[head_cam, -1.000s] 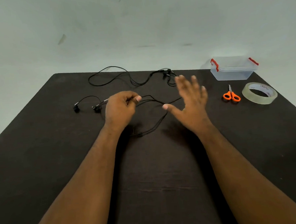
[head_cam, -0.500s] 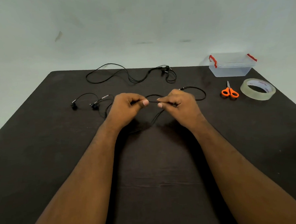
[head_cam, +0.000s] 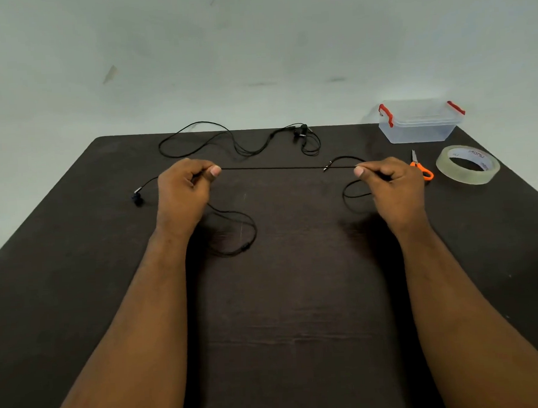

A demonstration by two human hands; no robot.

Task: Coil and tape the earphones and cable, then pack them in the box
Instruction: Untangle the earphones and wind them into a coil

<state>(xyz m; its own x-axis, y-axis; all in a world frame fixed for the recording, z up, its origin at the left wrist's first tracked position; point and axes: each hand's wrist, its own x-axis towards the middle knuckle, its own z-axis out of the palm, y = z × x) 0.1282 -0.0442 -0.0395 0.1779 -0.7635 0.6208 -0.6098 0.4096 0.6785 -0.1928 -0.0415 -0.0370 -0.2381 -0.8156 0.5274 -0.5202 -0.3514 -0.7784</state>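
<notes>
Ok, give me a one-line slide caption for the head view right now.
Left hand and right hand pinch an earphone cable taut above the dark table, with box, scissors and tape alongside.

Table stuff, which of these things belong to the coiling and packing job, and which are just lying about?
Part of the job:
- earphones, pulled taut between left hand and right hand
- second cable at the far edge
- tape roll
- scissors, likely for cutting tape
- clear box, lid on

Just lying about:
- nothing visible on the table
</notes>
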